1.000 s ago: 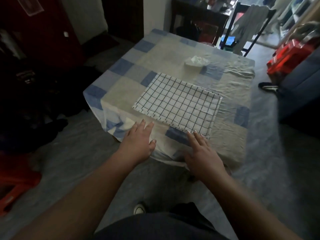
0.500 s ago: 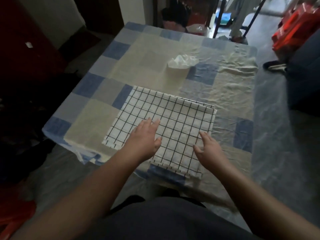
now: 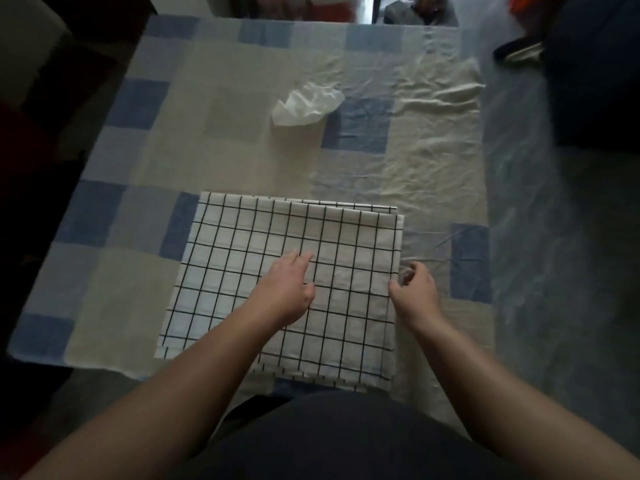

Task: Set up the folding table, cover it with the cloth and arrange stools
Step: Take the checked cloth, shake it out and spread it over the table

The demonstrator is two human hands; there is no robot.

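Note:
The table stands under a blue and beige checked cloth (image 3: 242,150) that hangs over its edges. A folded white cloth with a black grid (image 3: 242,271) lies on it near the front edge. My left hand (image 3: 287,289) rests flat on the middle of the grid cloth, fingers straight and together. At that cloth's right edge, my right hand (image 3: 414,287) has its fingers curled and pinches the edge between thumb and fingers. No stool is in view.
A crumpled white tissue or bag (image 3: 306,107) lies near the table's middle. A shoe (image 3: 519,53) and a dark blue seat (image 3: 595,71) are on the floor at the right. Dark furniture lines the left side.
The view has moved closer, over the table. Both hands went from the table's front edge onto the grid cloth. The right hand's fingers have curled at the cloth's right edge.

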